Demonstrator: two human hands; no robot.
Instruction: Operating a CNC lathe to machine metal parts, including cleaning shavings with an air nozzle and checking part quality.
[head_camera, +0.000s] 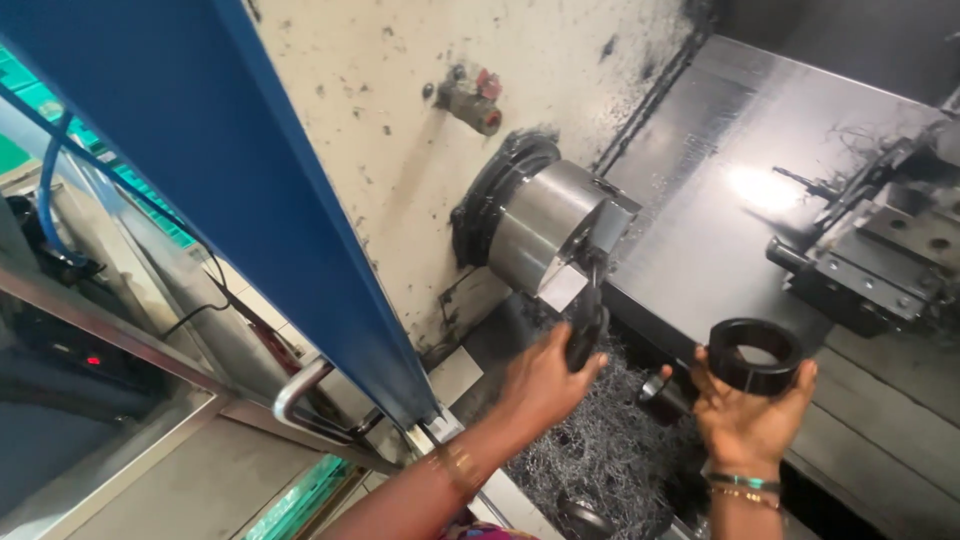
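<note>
Two hands inside lathe enclosure. Left hand grips dark ring just below steel chuck. Right hand holds second black ring above metal swarf.

- Two hands: left hand, right hand
- Two black metal rings: one by the chuck, one held up
- One lathe chuck
- One tool turret
- One door handle

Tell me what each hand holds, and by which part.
The right hand grips a black metal ring by its outer rim from below. The left hand holds a second black ring by its lower edge.
</note>
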